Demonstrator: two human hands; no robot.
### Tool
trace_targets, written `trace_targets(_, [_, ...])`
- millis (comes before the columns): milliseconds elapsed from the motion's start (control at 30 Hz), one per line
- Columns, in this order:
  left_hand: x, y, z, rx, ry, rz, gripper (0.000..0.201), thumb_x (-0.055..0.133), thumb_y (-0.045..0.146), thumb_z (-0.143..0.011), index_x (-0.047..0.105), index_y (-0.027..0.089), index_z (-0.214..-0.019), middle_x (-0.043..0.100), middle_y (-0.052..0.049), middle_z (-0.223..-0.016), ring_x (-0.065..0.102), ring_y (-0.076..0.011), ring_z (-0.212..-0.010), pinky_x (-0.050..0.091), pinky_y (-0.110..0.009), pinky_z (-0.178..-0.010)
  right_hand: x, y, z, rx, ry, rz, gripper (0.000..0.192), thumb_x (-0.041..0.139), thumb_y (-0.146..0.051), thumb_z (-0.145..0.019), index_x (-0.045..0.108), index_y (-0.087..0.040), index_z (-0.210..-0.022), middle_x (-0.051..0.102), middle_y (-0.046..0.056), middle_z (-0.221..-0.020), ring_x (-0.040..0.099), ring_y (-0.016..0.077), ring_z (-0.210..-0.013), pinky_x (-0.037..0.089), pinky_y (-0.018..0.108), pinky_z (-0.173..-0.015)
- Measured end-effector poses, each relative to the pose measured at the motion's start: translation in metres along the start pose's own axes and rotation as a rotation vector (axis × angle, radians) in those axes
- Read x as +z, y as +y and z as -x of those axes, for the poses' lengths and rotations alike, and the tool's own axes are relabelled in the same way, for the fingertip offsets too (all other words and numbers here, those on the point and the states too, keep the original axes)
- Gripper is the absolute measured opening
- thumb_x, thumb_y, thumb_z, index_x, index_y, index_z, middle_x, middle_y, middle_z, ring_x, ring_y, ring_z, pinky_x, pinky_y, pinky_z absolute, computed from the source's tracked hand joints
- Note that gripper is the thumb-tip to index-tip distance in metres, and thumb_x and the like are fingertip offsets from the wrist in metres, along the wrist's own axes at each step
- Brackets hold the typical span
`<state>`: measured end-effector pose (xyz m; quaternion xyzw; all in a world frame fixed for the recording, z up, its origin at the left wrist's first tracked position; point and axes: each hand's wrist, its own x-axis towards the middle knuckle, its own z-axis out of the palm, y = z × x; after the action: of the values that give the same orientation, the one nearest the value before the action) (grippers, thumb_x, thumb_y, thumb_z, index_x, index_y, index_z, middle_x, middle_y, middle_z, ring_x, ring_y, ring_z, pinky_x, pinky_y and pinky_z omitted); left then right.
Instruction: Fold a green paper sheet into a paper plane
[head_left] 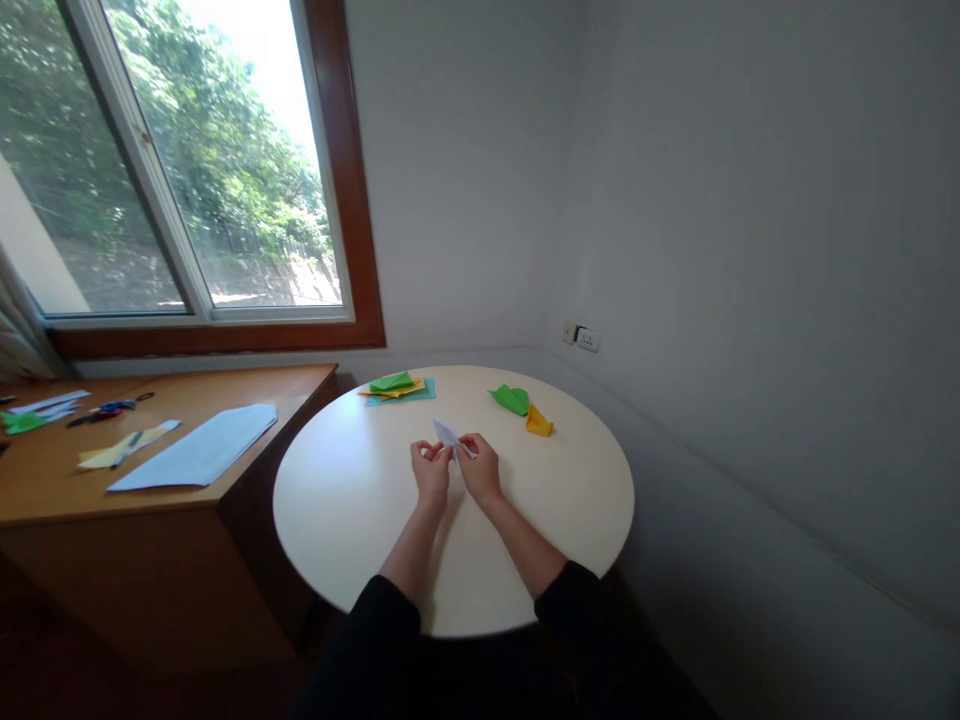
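My left hand [431, 470] and my right hand [480, 468] meet over the middle of the round white table [352, 520]. Both pinch a small folded piece of white paper [448, 433], which sticks up between the fingertips. A green folded paper shape [512, 399] and a small yellow folded shape [538, 422] lie on the table beyond my right hand. A stack of green, yellow and teal paper sheets [397, 387] lies at the table's far edge.
A wooden desk [112, 480] stands to the left under a window, with a pale blue sheet [199, 448], yellow paper [124, 447], pens [105, 410] and more paper scraps on it. Grey walls close the corner behind; a wall socket [583, 338] sits low on the right wall.
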<state>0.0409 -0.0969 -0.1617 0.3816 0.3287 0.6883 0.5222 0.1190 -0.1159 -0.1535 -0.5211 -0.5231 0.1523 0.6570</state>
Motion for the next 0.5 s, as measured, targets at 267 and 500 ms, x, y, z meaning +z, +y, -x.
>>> trace_targets(267, [-0.002, -0.017, -0.001, -0.166, 0.024, 0.056, 0.024, 0.075, 0.02, -0.058, 0.056, 0.013, -0.072, 0.062, -0.003, -0.064, 0.063, -0.0133, -0.063, 0.05, -0.031, -0.074, 0.002, 0.007, 0.016, 0.0, 0.058, 0.064, 0.012, 0.05, -0.028, -0.074, 0.059, -0.021, -0.077, 0.064, 0.004, -0.079, 0.059, 0.0198, -0.078, 0.046, 0.032, -0.075])
trace_targets(500, [-0.004, -0.015, 0.003, -0.229, -0.035, 0.084, 0.021, 0.076, 0.019, -0.057, 0.06, 0.011, -0.068, 0.063, -0.004, -0.064, 0.063, -0.013, -0.064, 0.049, -0.031, -0.077, -0.005, 0.007, 0.016, -0.008, 0.04, 0.085, 0.013, 0.049, -0.027, -0.074, 0.06, -0.02, -0.076, 0.064, 0.004, -0.078, 0.059, 0.0199, -0.076, 0.045, 0.033, -0.074])
